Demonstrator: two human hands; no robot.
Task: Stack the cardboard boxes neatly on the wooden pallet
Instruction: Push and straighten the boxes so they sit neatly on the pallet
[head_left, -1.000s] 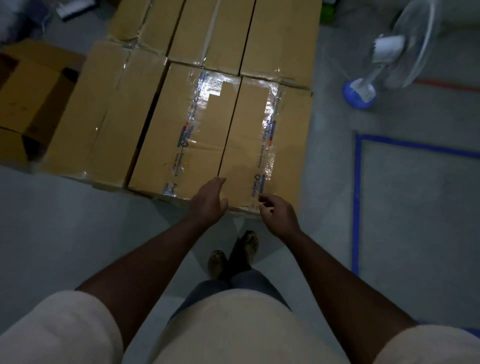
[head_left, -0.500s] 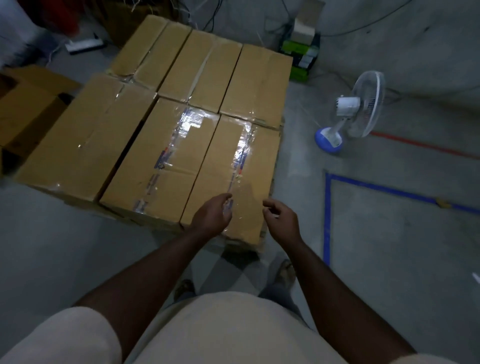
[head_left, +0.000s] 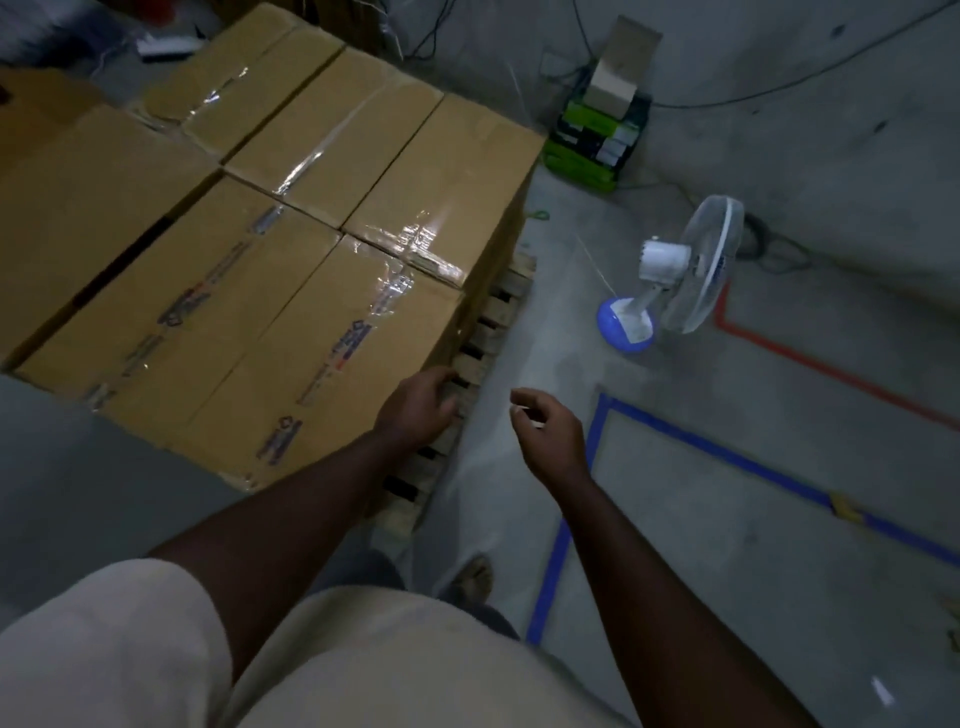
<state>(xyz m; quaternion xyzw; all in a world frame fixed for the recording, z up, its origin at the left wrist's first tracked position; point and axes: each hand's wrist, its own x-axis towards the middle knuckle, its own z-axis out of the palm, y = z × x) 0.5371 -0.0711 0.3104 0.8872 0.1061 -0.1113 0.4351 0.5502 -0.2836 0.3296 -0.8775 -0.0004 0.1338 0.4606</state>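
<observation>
Boxes (head_left: 291, 249) packed edge to edge on pallet (head_left: 483, 332), filling the view from 9 to 12 o'clock; pallet slats now exposed along the right side, hidden a second ago. Left hand (head_left: 418, 408) off the near box top, now at its right corner by the slats, fingers loosely curled, gripping nothing. Right hand (head_left: 550, 434) swung clear toward 3 o'clock, over bare floor, fingers half curled, empty. Fan (head_left: 670, 280) at 2 o'clock, lower in view than before. Blue tape (head_left: 597, 441) just right of right hand.
</observation>
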